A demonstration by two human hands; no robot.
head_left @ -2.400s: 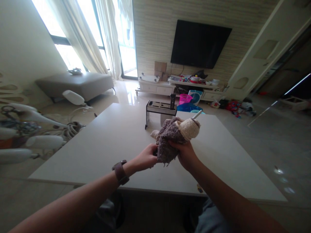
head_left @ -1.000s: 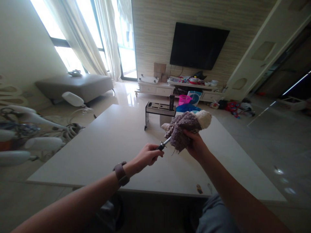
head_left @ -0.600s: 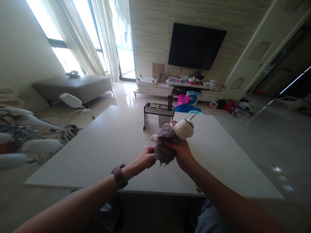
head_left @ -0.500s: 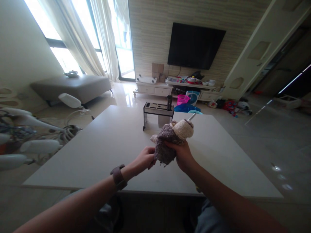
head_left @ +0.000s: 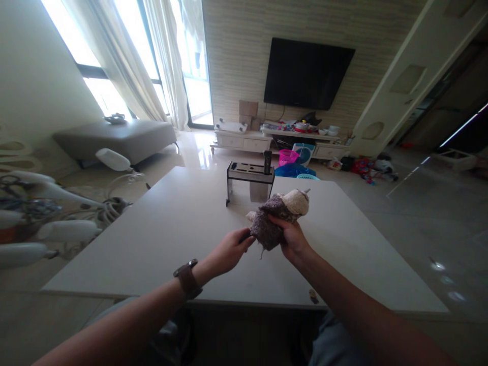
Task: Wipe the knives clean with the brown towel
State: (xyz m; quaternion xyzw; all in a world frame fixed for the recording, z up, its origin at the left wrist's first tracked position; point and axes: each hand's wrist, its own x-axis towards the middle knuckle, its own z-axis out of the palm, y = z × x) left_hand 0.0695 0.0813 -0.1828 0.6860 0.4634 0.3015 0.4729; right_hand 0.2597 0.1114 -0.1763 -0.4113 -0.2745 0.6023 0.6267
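Observation:
A bunched grey-brown and cream cloth is above the white table, gripped by my right hand from its right side. A thin grey tip sticks out past the cloth's cream end. At the cloth's lower left, my left hand is closed on a dark handle, mostly hidden by the fingers. Whatever joins handle and tip is covered by the cloth. Behind them stands a clear-sided knife block with one black-handled piece in its top.
A small brown and dark object lies at the table's front edge. Beyond the table are a pink basket, a low cabinet and a wall television. White lamp-like shapes stand at the left.
The cloth and both hands have shifted slightly right and up. The grey tip past the cloth shows shorter now, and the dark handle in my left hand has come into view.

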